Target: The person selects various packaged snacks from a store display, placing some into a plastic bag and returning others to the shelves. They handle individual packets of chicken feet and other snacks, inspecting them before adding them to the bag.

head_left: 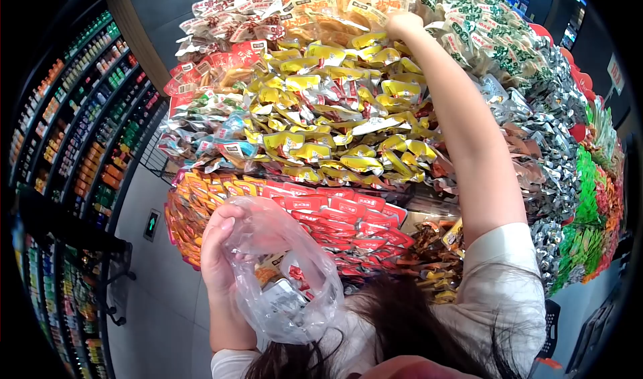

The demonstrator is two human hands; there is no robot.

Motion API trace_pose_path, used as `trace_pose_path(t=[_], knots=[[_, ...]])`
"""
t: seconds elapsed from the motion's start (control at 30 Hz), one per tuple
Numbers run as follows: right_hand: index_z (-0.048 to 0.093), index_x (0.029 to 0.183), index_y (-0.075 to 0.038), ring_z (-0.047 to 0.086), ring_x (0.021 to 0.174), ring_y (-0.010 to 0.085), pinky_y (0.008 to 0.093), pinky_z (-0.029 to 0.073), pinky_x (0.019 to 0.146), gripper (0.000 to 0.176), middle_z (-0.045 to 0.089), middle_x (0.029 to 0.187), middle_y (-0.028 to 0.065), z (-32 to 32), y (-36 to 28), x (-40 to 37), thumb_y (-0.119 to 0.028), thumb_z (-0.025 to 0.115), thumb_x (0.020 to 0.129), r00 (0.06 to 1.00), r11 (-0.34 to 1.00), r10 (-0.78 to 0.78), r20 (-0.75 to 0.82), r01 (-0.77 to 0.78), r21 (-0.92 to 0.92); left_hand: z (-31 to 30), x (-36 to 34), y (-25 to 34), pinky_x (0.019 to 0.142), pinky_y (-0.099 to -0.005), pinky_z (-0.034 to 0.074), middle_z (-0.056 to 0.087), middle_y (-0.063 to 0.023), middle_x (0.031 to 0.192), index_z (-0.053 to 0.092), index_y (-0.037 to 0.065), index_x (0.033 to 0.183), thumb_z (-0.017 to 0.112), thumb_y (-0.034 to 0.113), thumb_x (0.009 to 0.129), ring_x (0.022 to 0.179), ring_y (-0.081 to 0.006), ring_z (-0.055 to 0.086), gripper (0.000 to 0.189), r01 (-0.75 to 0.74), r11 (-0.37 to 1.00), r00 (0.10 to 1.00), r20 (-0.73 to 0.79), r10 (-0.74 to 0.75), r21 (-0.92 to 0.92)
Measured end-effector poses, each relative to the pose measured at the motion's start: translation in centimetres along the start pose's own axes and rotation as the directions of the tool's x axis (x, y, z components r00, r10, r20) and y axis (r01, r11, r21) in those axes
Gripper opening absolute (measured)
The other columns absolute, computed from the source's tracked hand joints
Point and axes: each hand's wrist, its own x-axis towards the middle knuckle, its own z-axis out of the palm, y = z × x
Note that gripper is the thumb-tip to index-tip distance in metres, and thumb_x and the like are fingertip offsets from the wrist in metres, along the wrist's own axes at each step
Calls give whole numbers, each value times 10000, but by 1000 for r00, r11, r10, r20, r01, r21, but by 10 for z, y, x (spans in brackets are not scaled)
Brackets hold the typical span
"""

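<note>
My left hand (218, 235) is closed on the rim of a clear plastic bag (321, 258), low in front of my body. The bag's mouth gapes, and inside lie a silver packet (284, 298) and some red and white wrapping. My right arm stretches far across a big heap of small packaged snacks. At its far side my right hand (405, 26) touches clear packets with brown contents (335, 27); its fingers are turned away and hidden. Just below that hand are yellow packets (368, 41). Green and white packets (479, 27) lie to its right.
Red packets (335, 211) and orange packets (191, 205) fill the near edge of the display. Silver packets (536, 131) and bright green ones (586, 191) lie on the right. Shelves of bottles (87, 124) stand at left, beyond the grey floor (161, 272).
</note>
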Motion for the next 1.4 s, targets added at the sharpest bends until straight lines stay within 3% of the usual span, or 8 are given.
trace_pose_path(t=[0.5, 0.63, 0.7, 0.77, 0.83, 0.9, 1.07, 1.4], knots=[[672, 935, -25, 620, 718, 256, 380, 501, 645, 334, 669, 856, 128, 7, 12, 1, -258, 706, 698, 940, 958, -285, 189, 284, 35, 2, -1, 0, 392, -154, 309, 579, -32, 823, 553, 44, 923, 544, 165, 807, 467, -28, 414, 168, -16, 1000, 1000, 9, 16, 13], [676, 821, 22, 649, 678, 244, 355, 523, 621, 210, 654, 690, 153, -48, 29, -35, -158, 590, 757, 955, 959, -280, 102, 272, 85, 3, -2, 3, 385, -158, 302, 576, -21, 821, 559, 58, 929, 540, 175, 816, 461, -27, 407, 164, 0, 999, 1000, 16, -1, 39], [663, 862, 23, 666, 721, 247, 354, 542, 637, 395, 660, 740, 164, -74, 25, -59, -361, 623, 779, 970, 934, -242, -32, 242, 264, 2, -2, 4, 382, -160, 299, 576, -20, 818, 560, 60, 929, 539, 175, 817, 461, -27, 406, 162, 7, 1000, 1000, 13, -7, 27], [656, 988, -65, 640, 751, 142, 290, 518, 614, 200, 664, 895, 66, -87, -2, -79, -209, 612, 855, 900, 937, -257, -351, 321, 137, 2, -3, 4, 380, -161, 297, 576, -18, 814, 560, 62, 929, 539, 175, 817, 460, -28, 406, 161, 18, 1000, 1000, 10, -18, 14], [639, 914, 17, 664, 753, 239, 348, 546, 657, 654, 662, 800, 145, -60, -22, -60, -613, 591, 743, 784, 926, -353, -510, 369, -73, 3, -3, 4, 380, -162, 295, 575, -17, 803, 560, 63, 931, 537, 172, 818, 457, -29, 404, 158, 15, 1000, 1000, 22, -16, 19], [619, 967, -9, 655, 827, 254, 366, 539, 709, 831, 655, 841, 128, -59, -52, -79, -781, 487, 687, 888, 972, -233, -397, 219, -81, 3, -3, 5, 380, -162, 296, 576, -16, 801, 560, 63, 931, 536, 170, 818, 455, -30, 403, 157, 22, 1000, 999, 23, -22, 8], [636, 1007, -126, 632, 905, 272, 422, 530, 711, 248, 645, 985, 110, -35, -50, -28, -138, 607, 762, 894, 969, -247, -375, 223, -107, -3, -1, 5, 377, -166, 294, 578, -18, 800, 558, 58, 933, 533, 166, 819, 449, -33, 399, 159, 12, 1000, 1000, 16, -12, 26], [617, 905, -38, 628, 834, 303, 410, 510, 705, 222, 644, 866, 149, -6, -22, 3, -214, 663, 777, 846, 903, -426, -319, 381, -197, -3, -2, 4, 381, -161, 298, 582, -32, 829, 559, 47, 935, 538, 162, 815, 459, -28, 410, 168, -2, 1000, 1000, 13, 2, 1]])
